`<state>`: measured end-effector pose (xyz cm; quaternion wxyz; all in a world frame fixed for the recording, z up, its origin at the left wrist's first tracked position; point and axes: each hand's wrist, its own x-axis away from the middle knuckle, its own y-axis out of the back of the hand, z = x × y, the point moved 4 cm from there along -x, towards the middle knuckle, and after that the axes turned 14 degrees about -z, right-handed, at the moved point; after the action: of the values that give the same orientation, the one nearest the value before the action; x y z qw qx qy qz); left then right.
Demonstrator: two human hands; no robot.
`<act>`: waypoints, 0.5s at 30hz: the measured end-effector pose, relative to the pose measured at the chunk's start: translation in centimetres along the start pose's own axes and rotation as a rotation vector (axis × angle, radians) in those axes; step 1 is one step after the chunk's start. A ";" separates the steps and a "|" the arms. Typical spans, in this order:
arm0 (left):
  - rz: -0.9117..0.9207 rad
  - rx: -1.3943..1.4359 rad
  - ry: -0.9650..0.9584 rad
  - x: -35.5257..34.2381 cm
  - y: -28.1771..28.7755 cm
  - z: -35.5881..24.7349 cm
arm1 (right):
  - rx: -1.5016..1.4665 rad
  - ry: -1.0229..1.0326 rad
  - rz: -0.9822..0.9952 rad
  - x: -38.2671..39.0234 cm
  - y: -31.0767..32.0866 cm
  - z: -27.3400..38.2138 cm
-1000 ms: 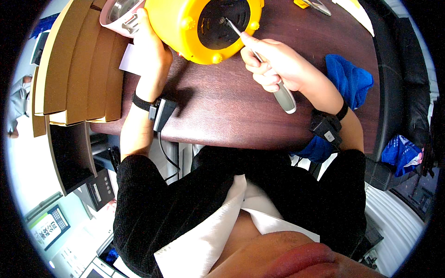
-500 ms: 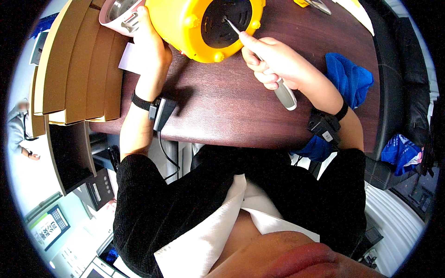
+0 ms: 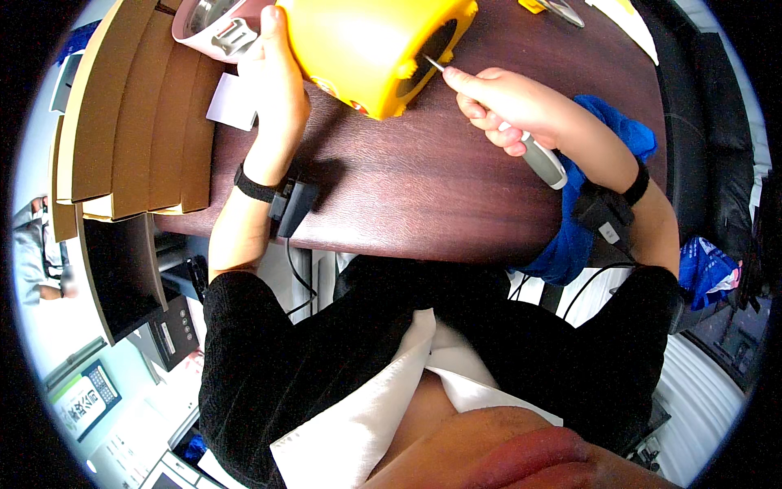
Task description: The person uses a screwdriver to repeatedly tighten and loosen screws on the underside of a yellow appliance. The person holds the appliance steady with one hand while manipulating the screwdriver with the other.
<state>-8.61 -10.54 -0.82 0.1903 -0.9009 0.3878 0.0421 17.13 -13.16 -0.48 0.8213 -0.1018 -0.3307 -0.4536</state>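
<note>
A rounded yellow plastic appliance body (image 3: pixel 350 49) lies tipped on its side at the far edge of view, its exact kind unclear. My left hand (image 3: pixel 281 94) grips its left side, fingers partly hidden behind it. The black recessed base (image 3: pixel 430 53), ringed by small yellow feet, faces right. In my right hand (image 3: pixel 509 106) is a screwdriver (image 3: pixel 544 161) with a grey handle, its shaft pointing up and left. The tip reaches the black base; whether it sits on a screw cannot be seen. Beside my left hand stands a pink bowl-like container (image 3: pixel 244 37).
Brown cardboard boxes (image 3: pixel 138 114) line the left of the dark wooden table (image 3: pixel 391 196). White paper (image 3: pixel 232 103) lies near my left wrist. A blue cloth (image 3: pixel 562 253) hangs over the right front edge. A black sofa (image 3: pixel 700 138) stands right; another person (image 3: pixel 39 253) is far left.
The yellow body has turned, so its black base now faces right and shows less. My right hand and the screwdriver have moved right and slightly down, the tip still at the base.
</note>
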 end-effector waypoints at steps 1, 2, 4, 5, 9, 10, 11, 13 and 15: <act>0.008 0.009 -0.029 -0.1 0.3 0.4 | -0.005 -0.017 0.006 -0.5 0.1 -0.3; 0.015 0.018 -0.057 -0.1 0.4 0.4 | -0.010 -0.035 0.013 -0.7 0.0 -0.6; 0.008 0.021 -0.027 0.0 0.4 0.2 | -0.060 -0.062 0.045 -0.6 -0.4 -0.7; 0.005 0.024 -0.011 0.1 0.4 0.1 | -0.084 -0.075 0.061 -0.6 -0.5 -0.7; 0.035 0.003 -0.012 -0.2 0.3 0.4 | -0.053 -0.061 0.006 -0.7 -0.2 -0.8; 0.032 0.000 -0.019 -0.1 0.3 0.2 | -0.050 -0.041 0.000 -0.7 -0.2 -0.7; 0.030 -0.001 -0.026 -0.1 0.3 0.1 | -0.046 -0.020 -0.006 -0.8 -0.3 -0.7; 0.038 -0.002 -0.042 0.0 0.4 0.0 | -0.034 0.017 -0.019 -0.9 -0.4 -0.7; 0.054 -0.013 -0.061 -0.1 0.2 0.0 | -0.034 0.049 -0.026 -0.5 -0.3 -0.6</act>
<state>-8.85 -10.62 -0.82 0.1951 -0.8896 0.4058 0.0770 16.95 -13.31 -1.27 0.8212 -0.1002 -0.3042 -0.4722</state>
